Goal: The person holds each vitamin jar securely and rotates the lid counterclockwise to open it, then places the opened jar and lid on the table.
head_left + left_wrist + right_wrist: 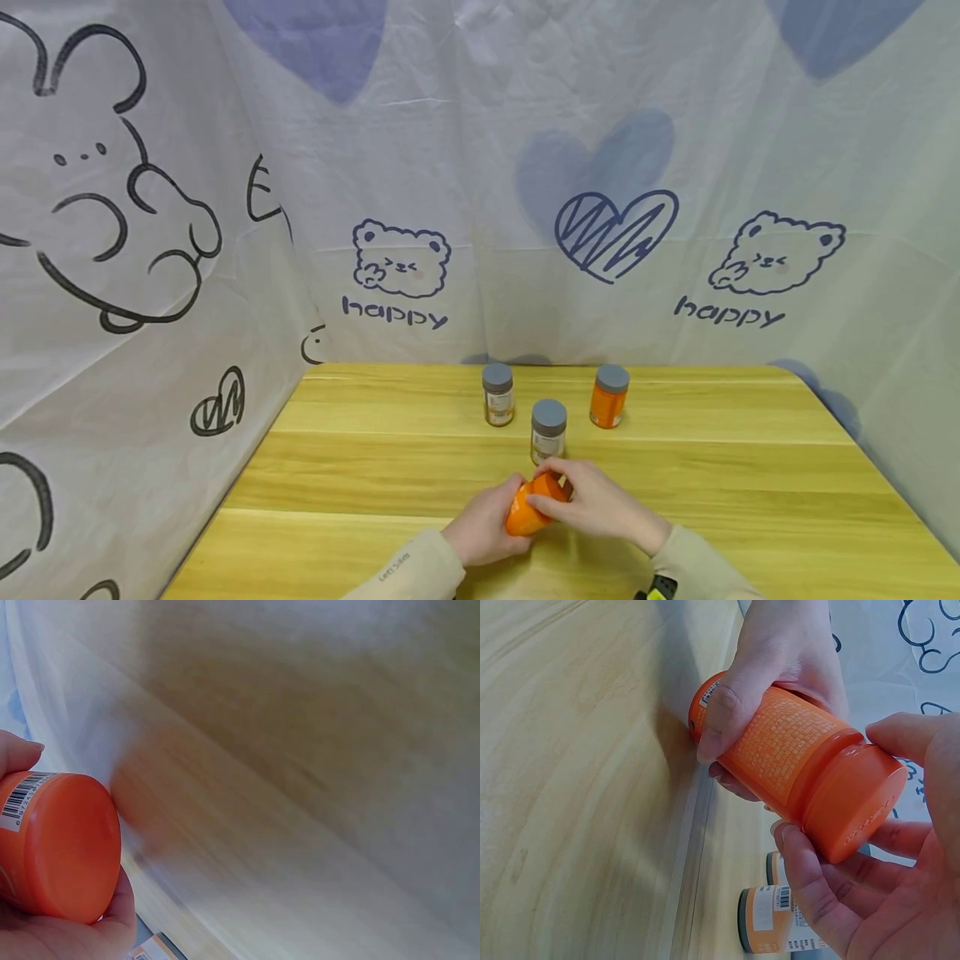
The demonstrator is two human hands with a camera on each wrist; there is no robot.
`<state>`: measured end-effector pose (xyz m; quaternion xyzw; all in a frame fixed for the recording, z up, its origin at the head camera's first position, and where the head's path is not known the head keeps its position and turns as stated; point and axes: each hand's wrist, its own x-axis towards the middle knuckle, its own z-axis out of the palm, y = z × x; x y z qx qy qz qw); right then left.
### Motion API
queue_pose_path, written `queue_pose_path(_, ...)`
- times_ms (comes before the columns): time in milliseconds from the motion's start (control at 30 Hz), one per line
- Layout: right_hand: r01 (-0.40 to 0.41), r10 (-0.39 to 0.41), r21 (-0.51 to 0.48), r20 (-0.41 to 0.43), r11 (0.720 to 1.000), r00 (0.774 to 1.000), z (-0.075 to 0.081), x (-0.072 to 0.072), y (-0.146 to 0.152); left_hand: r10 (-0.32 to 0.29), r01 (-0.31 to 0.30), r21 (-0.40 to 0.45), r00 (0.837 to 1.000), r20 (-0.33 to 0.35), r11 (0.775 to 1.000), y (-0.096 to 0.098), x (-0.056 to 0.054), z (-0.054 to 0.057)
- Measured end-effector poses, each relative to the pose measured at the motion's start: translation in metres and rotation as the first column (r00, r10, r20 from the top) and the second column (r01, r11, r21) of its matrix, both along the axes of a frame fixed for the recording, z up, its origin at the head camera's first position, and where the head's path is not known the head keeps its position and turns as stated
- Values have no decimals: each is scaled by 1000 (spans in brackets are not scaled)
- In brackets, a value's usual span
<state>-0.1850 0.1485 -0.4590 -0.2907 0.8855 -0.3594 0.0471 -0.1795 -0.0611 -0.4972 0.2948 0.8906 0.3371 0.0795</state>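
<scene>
- Well, the left hand [487, 522] is gripping the orange bottle [525, 514] round its body.
- It's leaning between both hands, near the closest grey-lidded jar [549, 432].
- The right hand [597, 502] is pinching the orange cap [855, 802].
- A slackening left grip might be inviting a slip; a stray right-hand nudge might be risking toppling that jar.
</scene>
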Motion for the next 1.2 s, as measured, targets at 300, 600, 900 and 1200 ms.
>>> queue_pose_path(300,-19,20,-14,8,1000,1000,3,0,1,-5,5,8,1000,12,1000,0,0,2)
queue_pose_path(600,-36,36,-17,-11,999,999,6,1,3,1,-1,4,1000,-15,1000,0,2,2)
queue_pose_path(900,-56,55,-28,-29,998,998,3,2,5,5,-4,8,1000,-15,1000,0,0,-3)
queue_pose_path(1200,-93,89,-45,-86,995,992,3,3,7,3,-3,4,999,-32,1000,-1,2,0)
